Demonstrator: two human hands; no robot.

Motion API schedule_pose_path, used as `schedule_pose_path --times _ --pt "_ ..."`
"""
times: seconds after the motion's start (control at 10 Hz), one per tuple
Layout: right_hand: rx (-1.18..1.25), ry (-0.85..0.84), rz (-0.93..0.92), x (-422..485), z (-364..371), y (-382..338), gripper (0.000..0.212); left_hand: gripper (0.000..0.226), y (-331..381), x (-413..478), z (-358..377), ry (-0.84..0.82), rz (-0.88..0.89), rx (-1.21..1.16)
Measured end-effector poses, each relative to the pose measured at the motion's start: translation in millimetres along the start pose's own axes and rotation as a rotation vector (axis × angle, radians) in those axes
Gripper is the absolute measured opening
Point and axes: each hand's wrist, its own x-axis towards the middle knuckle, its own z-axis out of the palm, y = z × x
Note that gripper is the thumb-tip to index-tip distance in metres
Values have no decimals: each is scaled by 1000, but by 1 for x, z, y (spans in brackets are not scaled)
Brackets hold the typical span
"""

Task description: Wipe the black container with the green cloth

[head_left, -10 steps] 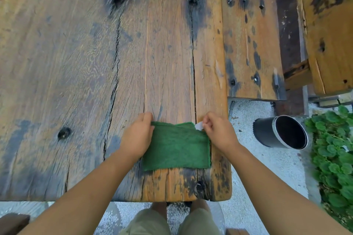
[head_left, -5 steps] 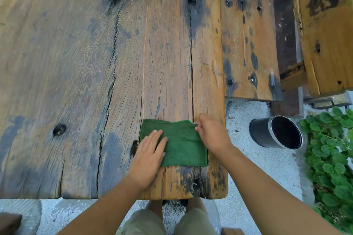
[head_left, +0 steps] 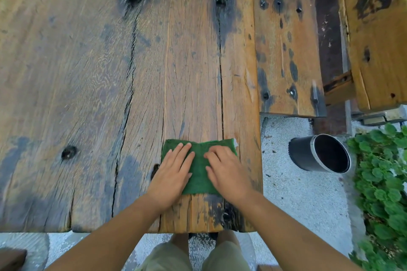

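Observation:
A folded green cloth [head_left: 199, 167] lies flat near the front right corner of the weathered wooden table [head_left: 110, 72]. My left hand [head_left: 172, 174] rests palm down on the cloth's left half with the fingers spread. Over its right half lies my right hand [head_left: 226, 171], flat as well, fingers slightly apart. Neither hand grips the cloth. The black container [head_left: 320, 153] with a silver rim lies on its side on the ground to the right of the table, its opening facing right and towards me, well away from both hands.
A wooden bench [head_left: 286, 39] runs along the table's right side, with another wooden piece [head_left: 378, 28] further right. Green leafy plants [head_left: 383, 182] grow beside the container. Pale gravel-like ground [head_left: 286, 193] lies below. My legs show under the table's front edge.
Both hands let go of the cloth's far corners and came down flat on top of it. The cloth now lies folded and pressed on the table.

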Motion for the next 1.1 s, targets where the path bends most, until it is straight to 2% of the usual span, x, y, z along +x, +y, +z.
schedule_pose_path --times 0.1,0.2,0.4,0.6,0.8,0.9,1.0,1.1 --pt "-32 -90 45 -8 20 3 62 60 -9 -2 5 -46 29 24" --pt "-87 -137 39 -15 31 21 72 66 -17 -8 11 -81 51 43" --pt "-149 -130 80 -42 53 26 78 75 -22 -27 18 -142 123 103" --pt "-179 -116 78 -46 61 26 83 78 -20 -29 24 -158 115 127" --pt "-198 -375 101 -36 31 13 81 78 -12 -24 -1 -326 79 138" --pt "-219 -504 142 -21 9 -1 89 79 1 -12 -19 -464 24 151" --pt "-137 -451 212 -5 -36 -18 67 52 17 11 -65 -569 -96 83" --pt "-73 -188 271 5 -89 -28 33 28 27 22 -109 -465 -183 -16"
